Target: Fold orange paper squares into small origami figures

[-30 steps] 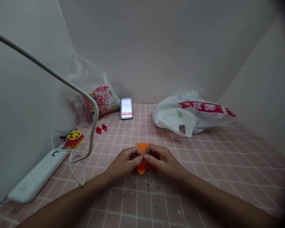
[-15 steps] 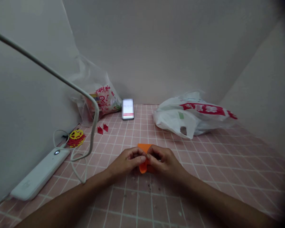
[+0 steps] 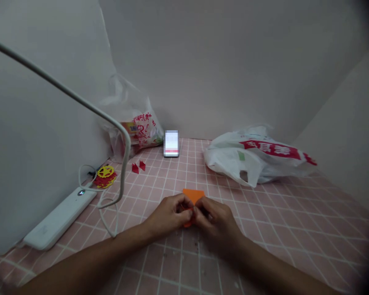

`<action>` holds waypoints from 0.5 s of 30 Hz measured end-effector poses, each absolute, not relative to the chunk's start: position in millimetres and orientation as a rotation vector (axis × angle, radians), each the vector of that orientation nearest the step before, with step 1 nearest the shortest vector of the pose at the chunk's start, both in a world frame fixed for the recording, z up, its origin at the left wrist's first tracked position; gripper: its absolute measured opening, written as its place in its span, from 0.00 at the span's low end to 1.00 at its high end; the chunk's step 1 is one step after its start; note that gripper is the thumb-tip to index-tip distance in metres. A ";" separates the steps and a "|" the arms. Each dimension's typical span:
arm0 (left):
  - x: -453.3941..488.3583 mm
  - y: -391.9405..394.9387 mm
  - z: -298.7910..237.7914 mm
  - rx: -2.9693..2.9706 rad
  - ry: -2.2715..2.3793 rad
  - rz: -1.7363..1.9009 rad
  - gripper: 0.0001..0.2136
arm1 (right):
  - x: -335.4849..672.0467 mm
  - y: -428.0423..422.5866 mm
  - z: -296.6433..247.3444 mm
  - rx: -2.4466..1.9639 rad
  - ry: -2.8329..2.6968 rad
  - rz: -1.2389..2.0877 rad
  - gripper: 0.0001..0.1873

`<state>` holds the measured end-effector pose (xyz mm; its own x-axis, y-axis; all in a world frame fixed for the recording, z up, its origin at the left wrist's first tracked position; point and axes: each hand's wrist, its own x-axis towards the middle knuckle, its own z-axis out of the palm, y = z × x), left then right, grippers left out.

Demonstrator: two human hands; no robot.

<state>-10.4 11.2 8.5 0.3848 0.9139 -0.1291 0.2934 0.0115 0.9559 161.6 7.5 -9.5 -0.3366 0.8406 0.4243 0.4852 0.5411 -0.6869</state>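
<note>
Between my two hands is a piece of orange paper (image 3: 194, 195), its flat far part showing beyond my fingers and a small bit peeking out below them. My left hand (image 3: 174, 212) pinches the paper from the left with thumb and fingertips. From the right, my right hand (image 3: 215, 216) pinches it too, and the fingertips of both hands meet at its middle. The folds under my fingers are hidden. Farther off to the left, two small folded red paper pieces (image 3: 139, 166) stand on the pink tiled surface (image 3: 172, 266).
A phone (image 3: 171, 143) stands at the back, beside a clear plastic bag (image 3: 141, 127). A white plastic bag (image 3: 252, 155) lies at the back right. On the left are a white power bank (image 3: 60, 217), yellow and red cut-outs (image 3: 106, 174) and a pale cable (image 3: 124, 164).
The whole view has shifted slightly, so things appear farther right. My fingers have closed in over the orange paper, covering more of its near part and showing more of its far part.
</note>
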 end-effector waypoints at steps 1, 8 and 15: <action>-10.3 11.1 8.4 1.535 1.129 0.696 0.05 | 161.3 7.1 -9.7 -1.076 -1.995 0.578 0.10; -11.3 11.4 13.5 1.558 1.170 0.647 0.04 | 160.6 6.3 -5.5 -1.121 -2.006 0.719 0.10; -14.5 15.0 11.7 1.253 1.017 0.670 0.11 | 164.3 12.2 2.9 -1.212 -1.804 1.046 0.10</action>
